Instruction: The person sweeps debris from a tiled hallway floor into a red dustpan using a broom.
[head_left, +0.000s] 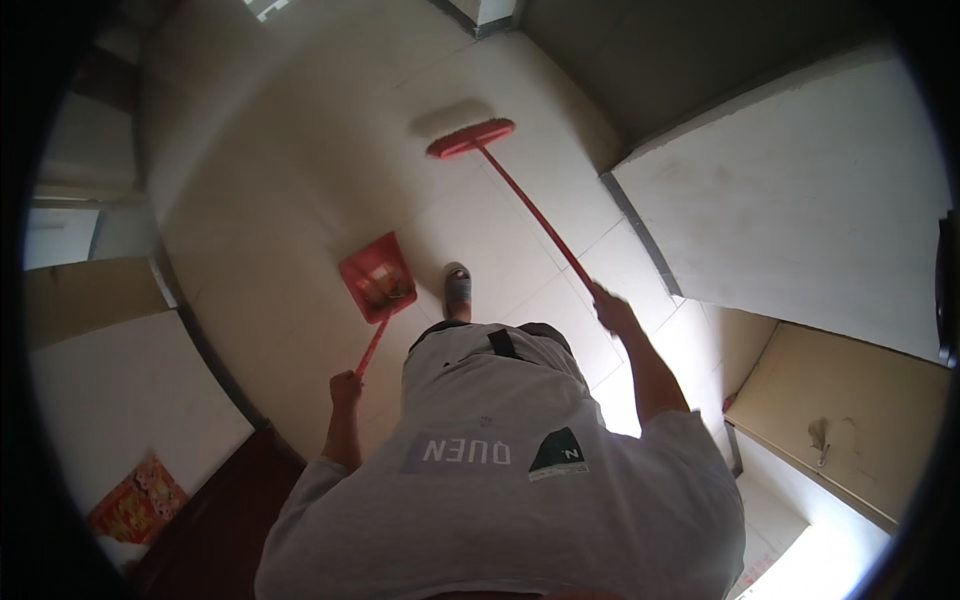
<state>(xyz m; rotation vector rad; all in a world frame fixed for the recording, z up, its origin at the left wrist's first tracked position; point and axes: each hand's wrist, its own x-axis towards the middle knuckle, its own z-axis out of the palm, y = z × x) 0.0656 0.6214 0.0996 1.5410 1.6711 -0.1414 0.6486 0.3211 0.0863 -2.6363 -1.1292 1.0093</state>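
Observation:
My left hand (346, 390) is closed around the handle of a red dustpan (352, 271), whose pan lies left of my foot, on or just above the floor; some debris shows inside it. My right hand (613, 309) grips the long red handle of a broom (480, 138). The broom's wide red head is far ahead, with its bristles facing away from me and a shadow beside it on the pale tiled floor (300, 187). Whether the bristles touch the floor I cannot tell.
A white wall (787, 202) with a dark baseboard stands at the right, beside a tan door (840, 420). Another white wall (142, 397) runs along the left, near a dark red surface (225, 517). My sandalled foot (457, 289) is between the dustpan and broom handle.

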